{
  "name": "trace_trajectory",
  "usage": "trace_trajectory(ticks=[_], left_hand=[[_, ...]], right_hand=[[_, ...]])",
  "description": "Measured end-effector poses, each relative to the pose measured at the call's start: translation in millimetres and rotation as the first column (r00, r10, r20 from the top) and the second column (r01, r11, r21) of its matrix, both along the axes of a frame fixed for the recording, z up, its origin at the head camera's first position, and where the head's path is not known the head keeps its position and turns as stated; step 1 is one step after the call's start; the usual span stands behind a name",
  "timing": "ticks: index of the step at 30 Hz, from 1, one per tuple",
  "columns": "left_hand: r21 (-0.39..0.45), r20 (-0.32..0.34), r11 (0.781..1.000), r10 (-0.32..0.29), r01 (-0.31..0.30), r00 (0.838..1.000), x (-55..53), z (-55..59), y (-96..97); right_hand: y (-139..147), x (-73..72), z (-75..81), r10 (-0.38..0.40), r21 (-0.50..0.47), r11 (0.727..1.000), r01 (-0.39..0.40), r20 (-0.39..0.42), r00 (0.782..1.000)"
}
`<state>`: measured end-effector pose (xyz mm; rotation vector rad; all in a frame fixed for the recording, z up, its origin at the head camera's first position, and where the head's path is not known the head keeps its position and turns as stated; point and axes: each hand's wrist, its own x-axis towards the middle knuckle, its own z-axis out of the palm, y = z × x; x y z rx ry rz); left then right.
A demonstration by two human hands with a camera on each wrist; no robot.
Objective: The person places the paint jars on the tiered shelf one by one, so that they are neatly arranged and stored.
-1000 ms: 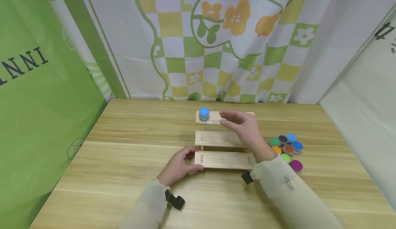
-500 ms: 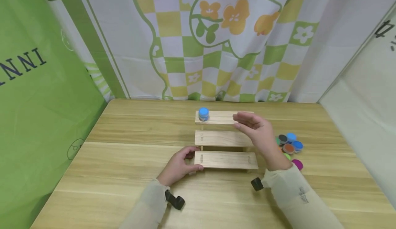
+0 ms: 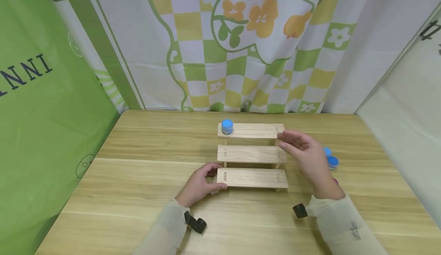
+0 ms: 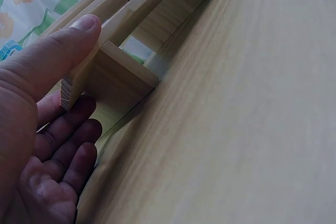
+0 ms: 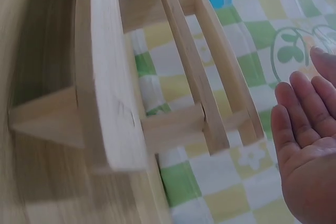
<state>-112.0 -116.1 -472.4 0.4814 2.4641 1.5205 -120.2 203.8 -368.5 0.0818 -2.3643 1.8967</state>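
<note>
A three-tier wooden step rack (image 3: 251, 177) stands in the middle of the table. My left hand (image 3: 200, 184) holds the left end of its lowest board. In the left wrist view the thumb (image 4: 68, 43) lies over the board's edge while the fingers (image 4: 79, 129) bend beneath it. One small jar with a blue lid (image 3: 227, 127) sits at the left end of the top board. My right hand (image 3: 306, 157) hovers off the rack's right side, holding nothing. The right wrist view shows its fingers (image 5: 304, 108) loosely extended, beside the rack (image 5: 115, 77).
Blue-lidded jars (image 3: 332, 162) show behind the right hand, which hides others of that group. The wooden table (image 3: 138, 163) extends around the rack. A patterned curtain (image 3: 248, 56) hangs behind its far edge, and a green cloth (image 3: 51, 132) hangs on the left.
My right hand has drawn away rightward from over the top board to beyond the rack's right end, covering most of the loose jars. The left hand and the blue jar stay in place.
</note>
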Motion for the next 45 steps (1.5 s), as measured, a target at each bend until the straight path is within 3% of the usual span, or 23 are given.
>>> trace_trajectory(ticks=[6,16,21,25,30,36,45], left_hand=[[0.006,0.006,1.000,0.001,-0.001,1.000,0.8,0.2,0.7],[0.001,0.018,1.000,0.007,-0.007,1.000,0.2,0.5,0.6],[-0.012,0.013,1.000,-0.007,0.007,1.000,-1.2,-1.4,0.7],[-0.019,-0.002,1.000,-0.002,0.002,1.000,-1.7,-3.1,0.1],[-0.019,-0.002,1.000,0.006,-0.006,1.000,-1.4,-2.5,-1.0],[-0.010,0.010,1.000,0.008,-0.008,1.000,-0.5,-0.6,-1.7],[-0.018,0.008,1.000,0.009,-0.008,1.000,-0.4,1.3,-0.6]], right_hand=[[12.8,2.9,-5.9,-0.022,0.032,0.999,0.024,-0.043,0.999],[44.3,2.7,-25.4,-0.121,0.102,0.987,0.125,-0.040,0.992],[66.9,2.5,-33.5,-0.175,0.077,0.982,0.172,0.044,0.984],[81.6,1.2,-38.3,-0.166,0.073,0.985,0.159,0.101,0.981],[94.4,-0.9,-45.2,-0.131,0.117,0.986,0.120,0.089,0.987],[105.6,-1.5,-51.9,-0.142,0.072,0.988,0.136,0.086,0.986],[127.7,-2.2,-66.7,-0.285,0.201,0.945,0.258,0.117,0.951]])
